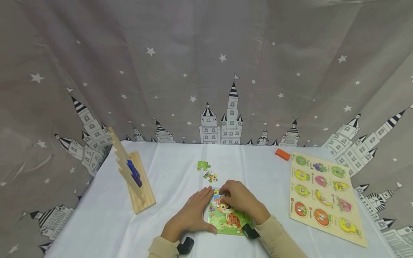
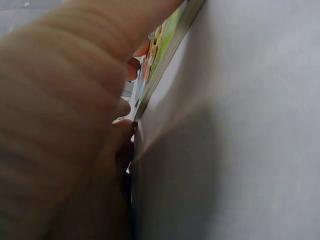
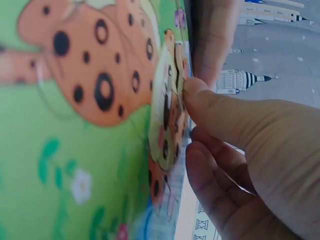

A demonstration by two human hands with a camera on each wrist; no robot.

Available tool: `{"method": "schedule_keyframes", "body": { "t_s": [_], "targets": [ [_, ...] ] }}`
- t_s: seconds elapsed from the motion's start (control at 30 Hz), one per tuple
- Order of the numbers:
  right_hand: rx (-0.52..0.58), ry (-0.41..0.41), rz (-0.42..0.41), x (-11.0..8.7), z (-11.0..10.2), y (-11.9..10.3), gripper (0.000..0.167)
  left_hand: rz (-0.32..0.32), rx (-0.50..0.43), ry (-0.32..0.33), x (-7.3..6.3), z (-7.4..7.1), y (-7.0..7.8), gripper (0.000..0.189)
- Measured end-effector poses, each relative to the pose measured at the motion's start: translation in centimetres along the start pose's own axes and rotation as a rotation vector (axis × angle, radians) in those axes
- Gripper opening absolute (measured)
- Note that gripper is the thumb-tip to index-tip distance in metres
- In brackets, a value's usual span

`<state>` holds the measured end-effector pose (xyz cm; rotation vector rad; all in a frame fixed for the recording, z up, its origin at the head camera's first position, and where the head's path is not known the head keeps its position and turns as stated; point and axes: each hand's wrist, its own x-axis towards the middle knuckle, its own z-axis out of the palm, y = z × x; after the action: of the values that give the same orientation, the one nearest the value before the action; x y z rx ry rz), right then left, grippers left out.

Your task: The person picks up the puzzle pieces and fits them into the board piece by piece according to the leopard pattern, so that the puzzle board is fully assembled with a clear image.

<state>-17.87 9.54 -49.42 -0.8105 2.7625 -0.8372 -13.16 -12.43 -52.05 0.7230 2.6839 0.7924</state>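
Note:
A jigsaw puzzle board (image 1: 222, 229) with a spotted orange leopard on green lies flat at the front middle of the table. My left hand (image 1: 193, 215) lies along its left side, fingers stretched out and thumb by the lower left corner. At the upper part of the board, my right hand (image 1: 242, 199) pinches a puzzle piece (image 3: 167, 105) that carries part of the leopard's face. In the right wrist view the thumb is at the raised edge of that piece, which is tilted over the picture. Beyond the board lie a green puzzle piece (image 1: 202, 165) and a leopard-patterned piece (image 1: 211, 177).
To the left stands a wooden rack (image 1: 145, 195) with upright posts and blue rings (image 1: 134, 173). On the right lies a wooden fruit-and-vegetable knob board (image 1: 332, 231), with an orange block (image 1: 282, 154) near its far corner. A grey curtain (image 1: 174, 64) with castles hangs behind.

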Motion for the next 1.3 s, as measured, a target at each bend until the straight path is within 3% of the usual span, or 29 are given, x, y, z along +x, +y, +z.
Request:
{"method": "schedule_keyframes", "body": {
  "t_s": [0.53, 1.0, 1.3],
  "targets": [
    [-0.025, -0.002, 0.003, 0.0, 0.14, -0.61, 0.028, 0.012, 0.024, 0.001, -0.01, -0.04, -0.19, 0.13],
    [-0.003, 0.007, 0.102, 0.74, 0.16, -0.8, 0.027, 0.02, 0.012, -0.01, 0.02, 0.07, -0.23, 0.118],
    [0.0, 0.006, 0.139, -0.08, 0.59, 0.05, 0.044, 0.014, 0.037, -0.015, 0.14, 0.16, -0.01, 0.109]
  ]
}}
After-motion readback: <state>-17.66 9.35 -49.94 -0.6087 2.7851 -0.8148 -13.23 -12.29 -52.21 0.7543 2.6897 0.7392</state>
